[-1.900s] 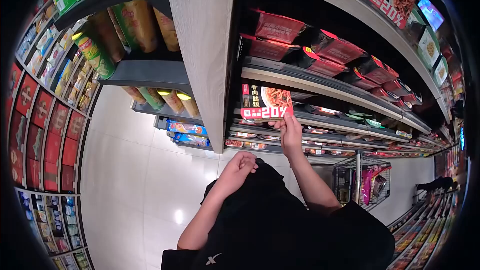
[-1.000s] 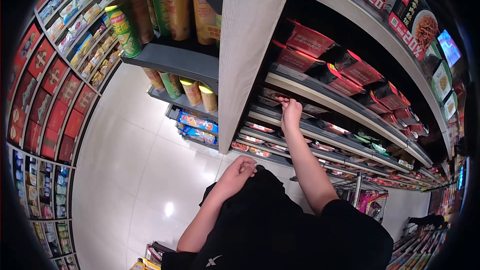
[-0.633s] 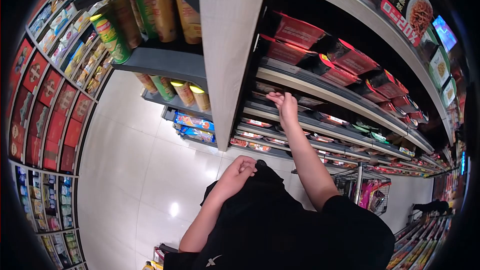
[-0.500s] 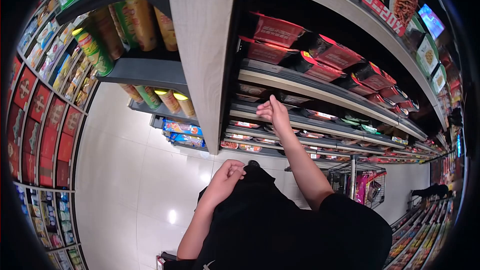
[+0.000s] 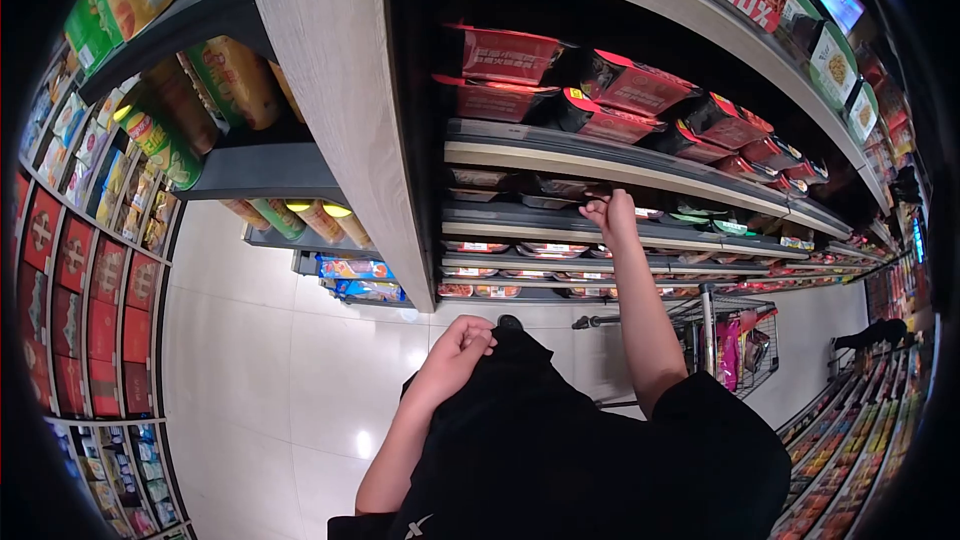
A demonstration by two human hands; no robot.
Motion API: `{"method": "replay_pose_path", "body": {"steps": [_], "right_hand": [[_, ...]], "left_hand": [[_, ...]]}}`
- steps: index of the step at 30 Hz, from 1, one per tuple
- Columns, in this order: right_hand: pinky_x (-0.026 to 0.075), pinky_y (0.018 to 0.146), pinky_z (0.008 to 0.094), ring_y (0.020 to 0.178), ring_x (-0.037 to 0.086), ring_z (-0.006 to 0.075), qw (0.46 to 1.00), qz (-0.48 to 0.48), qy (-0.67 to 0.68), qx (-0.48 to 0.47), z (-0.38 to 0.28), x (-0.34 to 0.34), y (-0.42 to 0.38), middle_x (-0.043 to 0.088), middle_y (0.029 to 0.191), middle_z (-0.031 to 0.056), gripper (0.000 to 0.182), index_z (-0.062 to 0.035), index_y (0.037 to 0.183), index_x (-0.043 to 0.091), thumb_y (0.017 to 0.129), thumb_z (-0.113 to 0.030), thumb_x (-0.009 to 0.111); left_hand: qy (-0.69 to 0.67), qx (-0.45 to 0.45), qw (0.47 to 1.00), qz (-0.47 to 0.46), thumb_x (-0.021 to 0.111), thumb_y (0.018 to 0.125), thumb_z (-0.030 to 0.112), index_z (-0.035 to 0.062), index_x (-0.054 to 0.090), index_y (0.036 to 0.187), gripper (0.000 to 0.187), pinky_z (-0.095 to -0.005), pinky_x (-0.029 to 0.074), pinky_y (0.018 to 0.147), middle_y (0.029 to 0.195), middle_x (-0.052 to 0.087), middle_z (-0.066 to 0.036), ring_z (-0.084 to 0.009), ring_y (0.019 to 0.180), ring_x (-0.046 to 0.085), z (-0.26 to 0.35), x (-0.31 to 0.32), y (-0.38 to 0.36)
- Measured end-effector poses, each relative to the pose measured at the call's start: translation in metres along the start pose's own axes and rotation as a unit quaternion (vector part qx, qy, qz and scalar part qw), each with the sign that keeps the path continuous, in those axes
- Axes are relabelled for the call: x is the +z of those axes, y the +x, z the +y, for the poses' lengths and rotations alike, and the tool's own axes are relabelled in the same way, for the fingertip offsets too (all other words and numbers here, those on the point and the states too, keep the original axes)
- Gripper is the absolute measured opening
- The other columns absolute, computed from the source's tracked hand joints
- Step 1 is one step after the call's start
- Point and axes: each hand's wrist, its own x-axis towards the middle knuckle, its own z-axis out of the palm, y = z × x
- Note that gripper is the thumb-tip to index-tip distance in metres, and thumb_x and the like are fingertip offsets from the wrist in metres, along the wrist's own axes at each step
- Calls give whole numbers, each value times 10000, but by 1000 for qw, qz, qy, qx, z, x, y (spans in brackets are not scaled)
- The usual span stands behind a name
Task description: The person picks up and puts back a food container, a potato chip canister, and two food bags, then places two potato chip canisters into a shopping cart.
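Observation:
My right hand (image 5: 612, 217) reaches into a lower shelf row, its fingers curled at the front of the dark shallow food packs there. Whether it grips one of them is hidden. Just left of it sits a dark boxed meal pack (image 5: 556, 188). On the tier above stand red boxed meals (image 5: 612, 122) with black trays. My left hand (image 5: 455, 355) hangs in front of my dark clothing, fingers curled in toward the thumb, with nothing visible in it and touching no shelf.
A pale wooden upright (image 5: 335, 90) divides the meal shelves from a rack of chip canisters (image 5: 160, 148). To the right stands a shopping cart (image 5: 708, 335) holding a pink bag. Red gift boxes (image 5: 72, 260) fill shelves at far left, across the tiled floor (image 5: 240, 340).
My right hand has moved right to the packs, and its fingers, extended before, are now curled. My left hand keeps its pose. The view has shifted slightly.

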Motion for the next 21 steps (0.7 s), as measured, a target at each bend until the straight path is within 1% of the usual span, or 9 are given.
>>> {"method": "replay_pose_path", "body": {"steps": [1, 4, 5, 9, 14, 16, 18, 20, 21], "right_hand": [[674, 774, 438, 683, 650, 214, 999, -5, -50, 11, -1, 8, -2, 697, 1058, 221, 436, 128, 1165, 557, 1123, -268, 380], [691, 779, 442, 718, 696, 258, 999, 16, -34, 1, 0, 25, -13, 682, 1084, 277, 417, 174, 1203, 498, 1121, -203, 342], [700, 767, 444, 775, 735, 316, 1000, 12, -16, -5, 5, 25, -10, 670, 1102, 321, 412, 201, 1223, 445, 1115, -179, 328], [698, 771, 463, 865, 756, 387, 999, 12, -15, -26, 6, 42, -19, 662, 1118, 373, 418, 217, 1198, 428, 1109, -171, 301], [697, 783, 457, 886, 757, 387, 1000, -2, -20, -15, 14, 32, -5, 679, 1094, 367, 436, 220, 1203, 433, 1096, -169, 266], [703, 799, 457, 852, 766, 377, 999, -32, -39, -8, 5, 35, -14, 690, 1127, 374, 437, 202, 1194, 426, 1067, -163, 224], [700, 786, 427, 843, 772, 345, 999, -27, -37, 6, -1, 36, -26, 710, 1142, 347, 443, 158, 1245, 433, 1099, -219, 251], [679, 771, 380, 819, 767, 295, 998, -49, -45, 16, -1, 33, -38, 724, 1154, 296, 524, 118, 1410, 360, 1141, -330, 315], [667, 729, 361, 775, 762, 266, 999, -31, -39, 19, 5, 26, -41, 739, 1126, 258, 602, 31, 1524, 274, 1149, -428, 379]], "left_hand": [[3, 1, 1000, -1, 545, 1123, 132, 8, 602, 1270, 200, -302, 540, 953, 1056, 693, -62, -142, 996, 673, 1, 1, 1], [14, 24, 999, -17, 547, 1119, 119, 6, 597, 1276, 200, -299, 541, 959, 1052, 689, -57, -140, 1004, 675, 3, 1, 4], [12, 24, 999, -17, 548, 1117, 113, 5, 595, 1278, 200, -299, 541, 961, 1049, 687, -55, -141, 1007, 675, 3, 1, 4], [5, 37, 999, -11, 549, 1115, 110, 2, 596, 1273, 197, -299, 544, 967, 1047, 690, -59, -144, 1014, 675, -2, 0, 5], [-22, 26, 999, 10, 547, 1121, 126, -3, 603, 1261, 198, -301, 543, 960, 1052, 701, -67, -144, 1001, 670, -5, -1, -1], [-27, 24, 999, 11, 546, 1123, 132, -5, 605, 1258, 201, -301, 543, 957, 1055, 704, -69, -144, 996, 668, -6, 1, -1], [-30, 15, 999, 14, 544, 1127, 137, -5, 610, 1253, 202, -301, 542, 955, 1055, 703, -70, -145, 992, 665, -6, 5, 0], [-35, -1, 999, 1, 542, 1127, 137, -5, 612, 1254, 203, -304, 544, 956, 1056, 702, -71, -146, 995, 667, -4, 12, 3], [-40, -12, 999, -7, 540, 1128, 137, -5, 615, 1254, 204, -307, 546, 957, 1058, 701, -72, -147, 998, 668, -3, 16, 6]]}}
